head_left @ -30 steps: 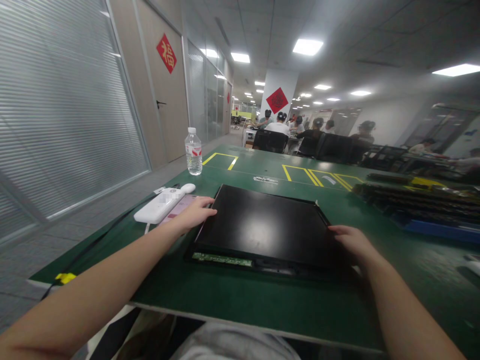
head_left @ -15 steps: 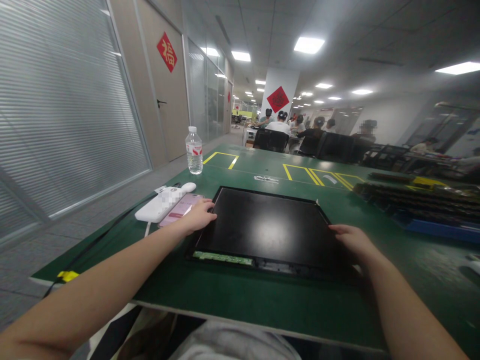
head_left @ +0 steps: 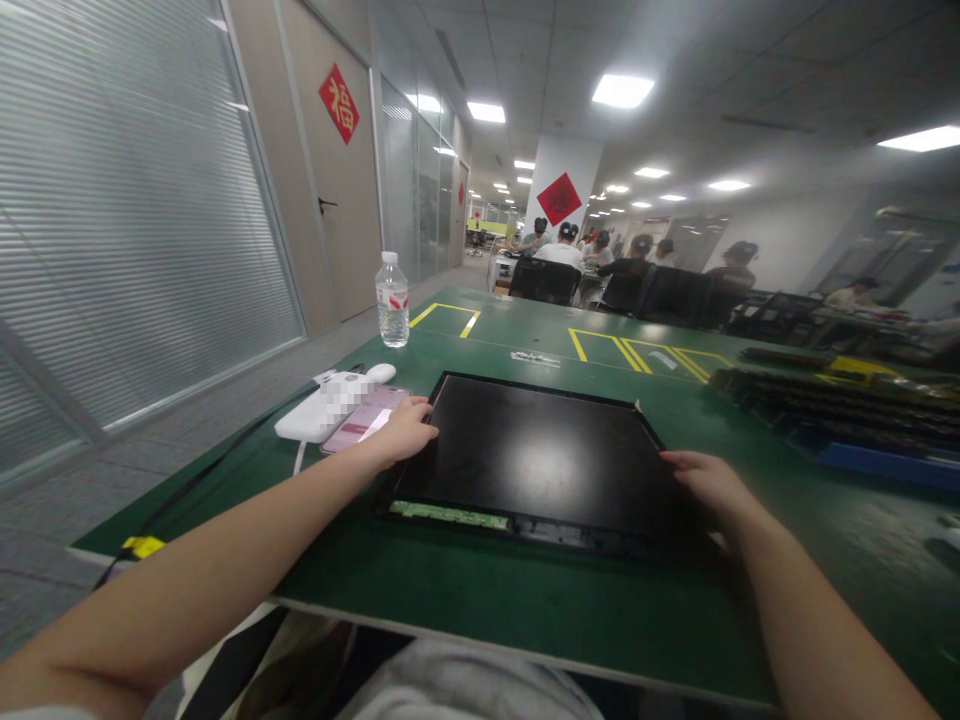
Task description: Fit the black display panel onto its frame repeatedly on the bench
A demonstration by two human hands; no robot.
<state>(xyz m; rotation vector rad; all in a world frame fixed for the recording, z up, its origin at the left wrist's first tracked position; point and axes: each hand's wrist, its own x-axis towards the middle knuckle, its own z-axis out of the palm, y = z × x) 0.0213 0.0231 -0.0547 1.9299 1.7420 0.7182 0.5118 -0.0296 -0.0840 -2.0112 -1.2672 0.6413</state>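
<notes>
— On the green table point(head_left: 525, 610), what is laid out, and where?

— A black display panel point(head_left: 525, 450) is laid flat, face up, in the middle of the near half, square to the person. A row of dark stacked trays point(head_left: 825, 400) is set well apart, at the far right.

— How are the hands placed?

— The left hand point(head_left: 405, 432) is rested on the panel's left rim, fingers curled together over the edge. Whether they are hooked beneath it cannot be told. The right hand point(head_left: 709, 485) is laid flat along the right rim, fingers extended and together, not closed about anything. No tool is held.

— What is found beside the panel?

— A white power bank point(head_left: 322, 415) and a pink phone point(head_left: 367, 420) are placed just beside the left hand. A water bottle point(head_left: 391, 305) is stood upright farther back.

— What stage is indicated?

— The panel is judged to be seated on the table and steadied at both sides, not lifted. A green circuit strip point(head_left: 448, 515) is exposed along its near edge, so that edge is judged uncovered and unfinished.
</notes>
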